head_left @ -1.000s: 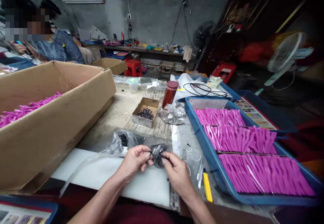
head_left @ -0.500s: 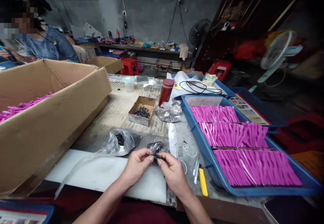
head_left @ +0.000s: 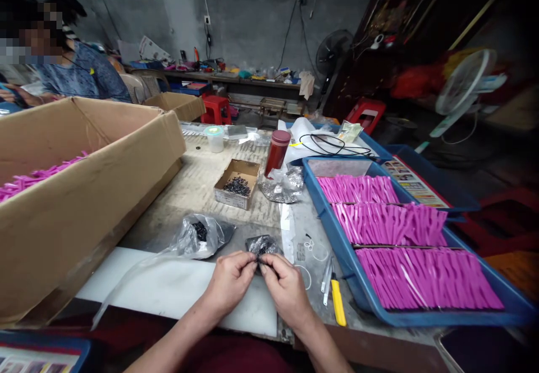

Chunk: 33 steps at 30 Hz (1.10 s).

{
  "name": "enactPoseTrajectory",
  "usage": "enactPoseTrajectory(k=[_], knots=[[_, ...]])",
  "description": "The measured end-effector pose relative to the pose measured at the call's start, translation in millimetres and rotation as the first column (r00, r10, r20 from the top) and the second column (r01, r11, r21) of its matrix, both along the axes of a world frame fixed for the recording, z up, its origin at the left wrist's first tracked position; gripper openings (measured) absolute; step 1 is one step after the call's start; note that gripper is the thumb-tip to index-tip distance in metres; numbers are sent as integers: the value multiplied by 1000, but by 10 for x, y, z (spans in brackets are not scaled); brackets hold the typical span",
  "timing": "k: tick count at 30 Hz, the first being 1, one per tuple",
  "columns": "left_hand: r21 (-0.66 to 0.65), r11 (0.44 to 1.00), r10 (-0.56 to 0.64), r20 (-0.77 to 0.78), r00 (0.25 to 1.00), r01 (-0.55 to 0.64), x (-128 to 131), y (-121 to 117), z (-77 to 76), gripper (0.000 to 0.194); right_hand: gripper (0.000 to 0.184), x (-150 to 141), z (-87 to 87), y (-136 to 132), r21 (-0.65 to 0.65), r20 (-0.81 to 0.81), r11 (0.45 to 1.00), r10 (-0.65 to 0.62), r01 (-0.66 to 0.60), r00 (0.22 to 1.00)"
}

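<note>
My left hand [head_left: 232,281] and my right hand [head_left: 287,287] meet fingertip to fingertip above the white foam sheet [head_left: 177,283]. Both are closed in a pinch on a small black part [head_left: 258,261], mostly hidden by the fingers, its exact kind unclear. Just behind the fingertips lies a crumpled plastic bag [head_left: 264,243] with black contents. To the left, another clear plastic bag [head_left: 210,232] holds small black pieces. Farther back sits a small open cardboard box [head_left: 231,198] with a heap of tiny dark parts.
A blue tray [head_left: 337,224] with rows of pink strips stands right. Near it lie a yellow-handled tool [head_left: 338,303] and a white cord loop [head_left: 309,277]. A large cardboard box [head_left: 105,204] walls off the left. A red-lidded jar [head_left: 275,157] stands behind; a co-worker [head_left: 92,75] sits far left.
My hands have come together, from either side of the black-filled bag to a fingertip pinch in front of it. The view has turned slightly to the right.
</note>
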<state>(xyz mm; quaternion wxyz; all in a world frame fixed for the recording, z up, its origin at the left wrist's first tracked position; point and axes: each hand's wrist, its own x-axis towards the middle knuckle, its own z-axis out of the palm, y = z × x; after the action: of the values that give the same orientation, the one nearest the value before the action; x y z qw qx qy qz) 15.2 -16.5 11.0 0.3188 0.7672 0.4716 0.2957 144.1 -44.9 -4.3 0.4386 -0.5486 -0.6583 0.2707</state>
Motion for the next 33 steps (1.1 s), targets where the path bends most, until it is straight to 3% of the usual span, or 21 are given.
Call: enactPoseTrajectory(k=[13,27,33], knots=[[-20,999,-37,6,999,37,17,-21,17,22,20,-26,-47,-14,107,114,994,-27,15,993],[-34,999,-40,-21,999,40,9,-20,11,26,19,-41,-72,-19,124,202,992,-16,-9,979],[31,998,-46,-51,998,48,2,-43,-21,24,20,-35,-86,-12,145,223,989,-14,-19,975]])
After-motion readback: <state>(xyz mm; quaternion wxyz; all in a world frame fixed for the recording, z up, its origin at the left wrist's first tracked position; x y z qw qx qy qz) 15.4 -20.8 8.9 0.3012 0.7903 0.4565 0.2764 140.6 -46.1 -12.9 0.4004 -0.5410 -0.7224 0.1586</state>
